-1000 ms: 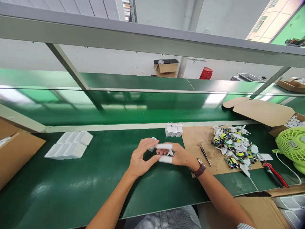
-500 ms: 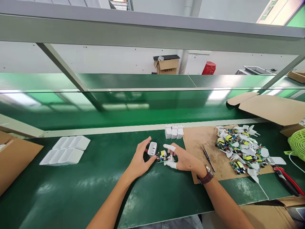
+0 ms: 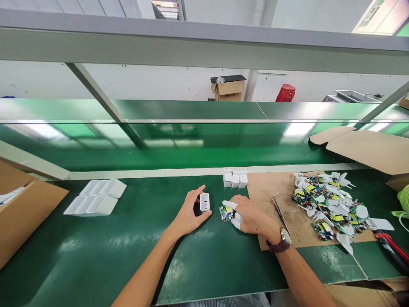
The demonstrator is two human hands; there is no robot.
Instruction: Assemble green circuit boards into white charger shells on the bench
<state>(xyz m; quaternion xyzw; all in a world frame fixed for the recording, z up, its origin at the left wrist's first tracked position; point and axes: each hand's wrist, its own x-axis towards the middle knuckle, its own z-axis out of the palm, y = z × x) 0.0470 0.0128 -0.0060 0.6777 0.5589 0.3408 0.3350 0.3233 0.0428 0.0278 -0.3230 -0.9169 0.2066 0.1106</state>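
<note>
My left hand (image 3: 188,216) is closed around a small white charger housing (image 3: 205,202), thumb at its near edge. Dark slots show on the housing's upward face. On its right, my right hand (image 3: 251,215) grips a small circuit board (image 3: 225,213) with green and yellow parts. White covers sit on fingertips of this hand, and a watch (image 3: 280,241) is on the wrist. A narrow gap of green tabletop separates board and housing. Behind my right hand stand several white housings (image 3: 235,178) in a tight row.
A brown board (image 3: 266,213) carries tweezers (image 3: 281,215) and a heap of circuit boards with white pieces (image 3: 332,204). Red-and-black pliers (image 3: 391,247) lie at far right. White trays (image 3: 96,198) and a cardboard box (image 3: 35,209) stand left. A grey beam (image 3: 204,49) crosses above.
My right hand and the circuit board have moved right, away from the housing. The housing now sits more upright in my left hand. The camera view has shifted slightly left.
</note>
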